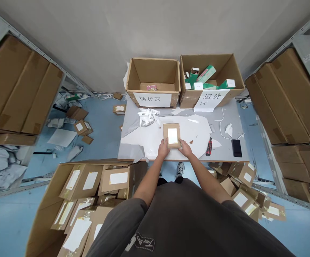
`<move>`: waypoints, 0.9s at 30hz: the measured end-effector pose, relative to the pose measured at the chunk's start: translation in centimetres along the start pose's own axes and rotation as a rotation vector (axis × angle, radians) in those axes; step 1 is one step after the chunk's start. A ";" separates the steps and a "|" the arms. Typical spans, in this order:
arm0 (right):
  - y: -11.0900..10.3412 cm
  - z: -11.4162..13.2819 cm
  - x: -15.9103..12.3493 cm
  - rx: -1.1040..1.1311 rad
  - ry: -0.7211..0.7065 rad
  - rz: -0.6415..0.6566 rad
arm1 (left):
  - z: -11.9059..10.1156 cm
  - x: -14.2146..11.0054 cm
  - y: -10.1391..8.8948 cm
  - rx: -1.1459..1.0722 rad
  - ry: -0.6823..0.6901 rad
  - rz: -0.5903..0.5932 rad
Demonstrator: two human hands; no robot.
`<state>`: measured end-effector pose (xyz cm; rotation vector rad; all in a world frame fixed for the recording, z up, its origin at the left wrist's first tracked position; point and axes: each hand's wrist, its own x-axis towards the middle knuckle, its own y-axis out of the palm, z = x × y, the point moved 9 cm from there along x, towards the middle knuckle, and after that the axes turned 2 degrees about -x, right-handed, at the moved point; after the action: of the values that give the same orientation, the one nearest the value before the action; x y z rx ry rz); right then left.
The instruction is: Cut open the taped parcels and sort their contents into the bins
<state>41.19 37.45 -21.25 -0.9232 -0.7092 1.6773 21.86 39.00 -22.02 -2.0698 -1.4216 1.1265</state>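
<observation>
A small cardboard box with a white label on its top face is held between my two hands, over the middle of the worktable. My left hand grips its lower left corner, and my right hand grips its lower right corner. To the right of my right hand lies a red and black utility knife. Farther right a black phone rests near the table's front edge. Crumpled white paper scraps sit behind the box to the left.
At the table's back stand an open carton with a pink packet and another carton of green-and-white boxes. A large carton of labelled parcels stands at lower left. More parcels lie at lower right. Shelves with brown cartons flank both sides.
</observation>
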 end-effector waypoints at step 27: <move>-3.3 3.6 0.4 -0.097 -0.002 -0.125 | -2.5 -0.8 -2.9 0.022 0.156 -0.027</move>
<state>39.77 38.71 -16.76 -0.9260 -0.8389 1.5451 21.97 39.77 -18.19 -2.0674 -1.3525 0.9427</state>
